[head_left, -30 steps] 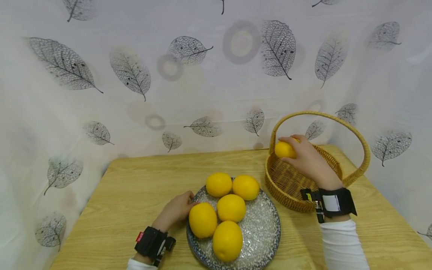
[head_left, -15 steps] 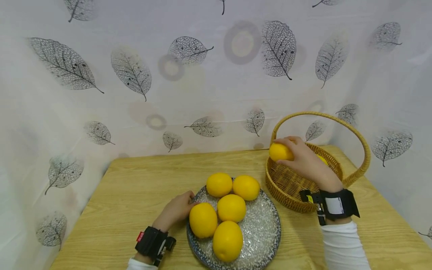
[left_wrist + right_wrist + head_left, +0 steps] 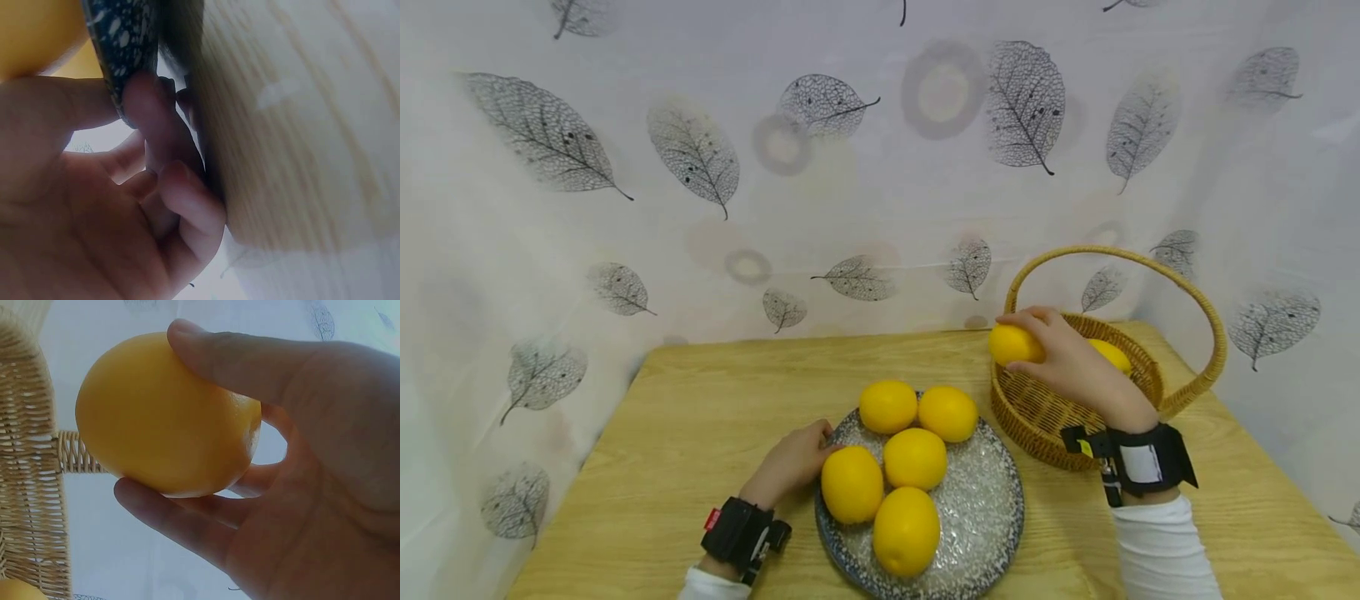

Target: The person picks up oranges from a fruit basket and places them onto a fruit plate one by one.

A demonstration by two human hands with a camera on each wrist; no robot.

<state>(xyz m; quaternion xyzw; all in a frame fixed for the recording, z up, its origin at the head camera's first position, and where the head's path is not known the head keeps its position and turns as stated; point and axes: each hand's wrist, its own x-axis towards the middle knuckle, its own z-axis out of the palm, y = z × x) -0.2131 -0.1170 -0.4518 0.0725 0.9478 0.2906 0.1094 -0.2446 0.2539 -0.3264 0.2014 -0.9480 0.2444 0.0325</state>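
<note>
My right hand (image 3: 1063,354) grips a yellow lemon (image 3: 1015,344) over the left rim of a wicker basket (image 3: 1037,446). In the right wrist view, thumb and fingers curve round the lemon (image 3: 156,419) from opposite sides, with the basket wall (image 3: 31,487) beyond it. Another lemon (image 3: 1111,356) lies inside the basket, partly hidden behind the hand. My left hand (image 3: 793,462) pinches the left rim of a speckled grey plate (image 3: 973,508). The left wrist view has the thumb on one face of the plate rim (image 3: 128,50) and a finger curled against the other.
Several lemons (image 3: 915,460) sit on the left and back parts of the plate. The basket's tall arched handle (image 3: 1213,333) rises over the right forearm. A leaf-patterned curtain (image 3: 880,192) hangs behind the wooden table (image 3: 715,392).
My right hand has moved left and slightly down with its lemon, from over the basket toward its left rim. The lemon inside the basket has come into view. The left hand holds still.
</note>
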